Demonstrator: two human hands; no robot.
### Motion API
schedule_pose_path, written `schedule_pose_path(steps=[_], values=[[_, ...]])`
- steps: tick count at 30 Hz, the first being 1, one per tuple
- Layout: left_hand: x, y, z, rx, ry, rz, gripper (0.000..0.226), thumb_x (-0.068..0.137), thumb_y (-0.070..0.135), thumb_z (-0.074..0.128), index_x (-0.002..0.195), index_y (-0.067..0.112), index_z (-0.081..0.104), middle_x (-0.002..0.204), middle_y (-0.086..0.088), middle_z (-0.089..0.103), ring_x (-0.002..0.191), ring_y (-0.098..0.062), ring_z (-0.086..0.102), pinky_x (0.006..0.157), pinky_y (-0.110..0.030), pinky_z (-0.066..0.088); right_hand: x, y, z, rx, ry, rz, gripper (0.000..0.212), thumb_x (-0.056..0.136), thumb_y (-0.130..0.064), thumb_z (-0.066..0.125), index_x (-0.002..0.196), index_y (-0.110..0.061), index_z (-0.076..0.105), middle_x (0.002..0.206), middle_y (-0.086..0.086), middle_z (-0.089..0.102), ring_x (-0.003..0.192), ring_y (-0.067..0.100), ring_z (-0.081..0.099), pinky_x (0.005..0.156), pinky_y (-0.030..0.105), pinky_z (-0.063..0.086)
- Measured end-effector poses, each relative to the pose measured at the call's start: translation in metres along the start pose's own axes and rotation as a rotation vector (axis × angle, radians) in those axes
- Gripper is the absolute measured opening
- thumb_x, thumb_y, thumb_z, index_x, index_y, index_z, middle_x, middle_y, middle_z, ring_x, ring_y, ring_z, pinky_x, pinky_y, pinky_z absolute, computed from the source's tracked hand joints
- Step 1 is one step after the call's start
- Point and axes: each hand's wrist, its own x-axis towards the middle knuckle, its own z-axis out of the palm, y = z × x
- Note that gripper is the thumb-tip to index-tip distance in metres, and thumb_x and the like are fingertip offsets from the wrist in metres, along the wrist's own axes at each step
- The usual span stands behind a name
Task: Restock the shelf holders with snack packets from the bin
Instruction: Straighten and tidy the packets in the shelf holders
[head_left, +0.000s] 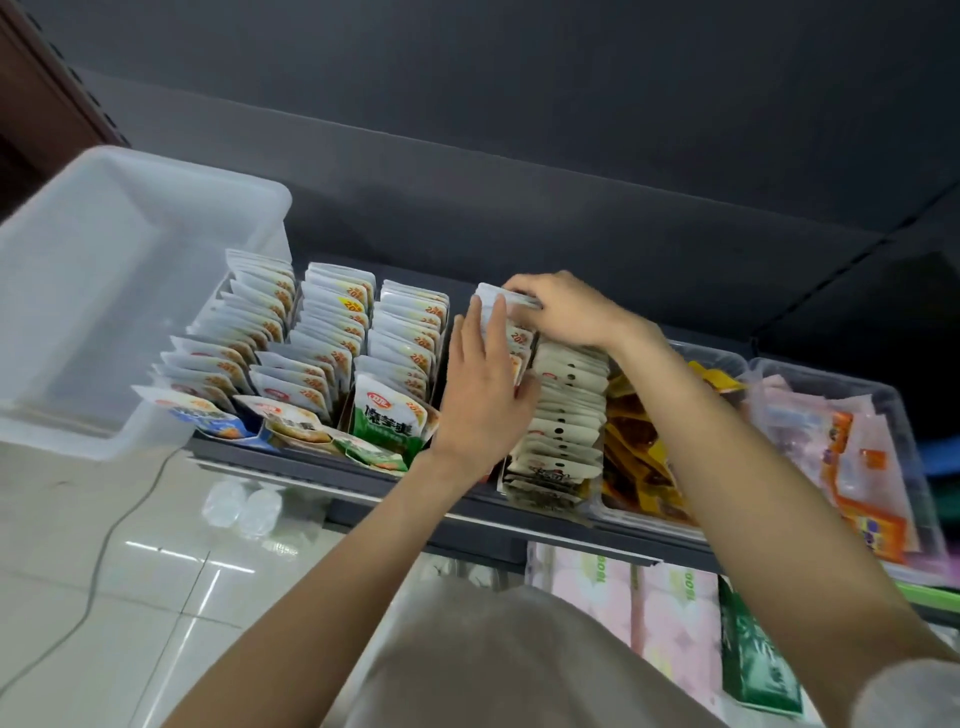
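- On the dark shelf (332, 470), rows of white snack packets (332, 322) stand upright in holders.
- The translucent bin (104, 291) sits at the shelf's left end, beside the rows.
- The left hand (480, 384) presses straight fingers against the side of the fourth row (519, 338).
- The right hand (561, 312) curls its fingers over the packets at the back of that row, gripping them.
- A clear tray (904, 415) of mixed packets lies far right.

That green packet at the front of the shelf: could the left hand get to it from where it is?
Probably yes. The green packet stands at the front just beside the left hand, with nothing between them; the hand would first have to leave the white packets it steadies.
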Motion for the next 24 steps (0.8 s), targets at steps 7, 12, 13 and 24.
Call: schedule_pose_path(steps=[7,12,13,24], values=[[0.005,-0.004,0.006,-0.001,-0.046,-0.147,0.082,0.089,0.027,0.059,0.149,0.010,0.006,0.155,-0.017,0.009,0.143,-0.033,0.008,0.114,-0.039,0.015,0.005,0.006,-0.004,0.012,-0.071,-0.069,0.021,0.096,-0.025,0.053,0.115,-0.023,0.063,0.107,-0.010,0.066,0.101,0.008,0.060,0.088,0.036,0.050],[-0.001,-0.008,0.007,-0.012,-0.022,-0.143,0.082,0.089,0.031,0.060,0.149,0.010,0.009,0.153,-0.019,0.014,0.141,-0.035,0.015,0.112,-0.042,0.024,0.004,0.003,-0.002,0.024,-0.106,-0.098,0.023,0.096,-0.025,0.053,0.117,-0.022,0.062,0.112,-0.009,0.066,0.102,0.006,0.060,0.091,0.036,0.050],[-0.002,-0.008,0.006,-0.035,-0.020,-0.143,0.082,0.089,0.032,0.059,0.149,0.010,0.008,0.154,-0.018,0.013,0.142,-0.034,0.012,0.112,-0.041,0.023,0.002,0.003,-0.002,0.026,-0.107,-0.093,0.023,0.097,-0.025,0.052,0.118,-0.023,0.061,0.114,-0.009,0.065,0.103,0.005,0.059,0.091,0.036,0.049],[0.005,-0.011,0.009,-0.131,-0.023,-0.182,0.074,0.092,0.013,0.055,0.150,0.011,0.007,0.155,-0.021,0.000,0.145,-0.032,0.000,0.115,-0.036,0.017,-0.022,0.004,0.008,0.038,0.279,-0.114,0.021,0.089,-0.014,0.064,0.107,-0.022,0.071,0.101,-0.007,0.071,0.090,0.001,0.061,0.084,0.025,0.051]])
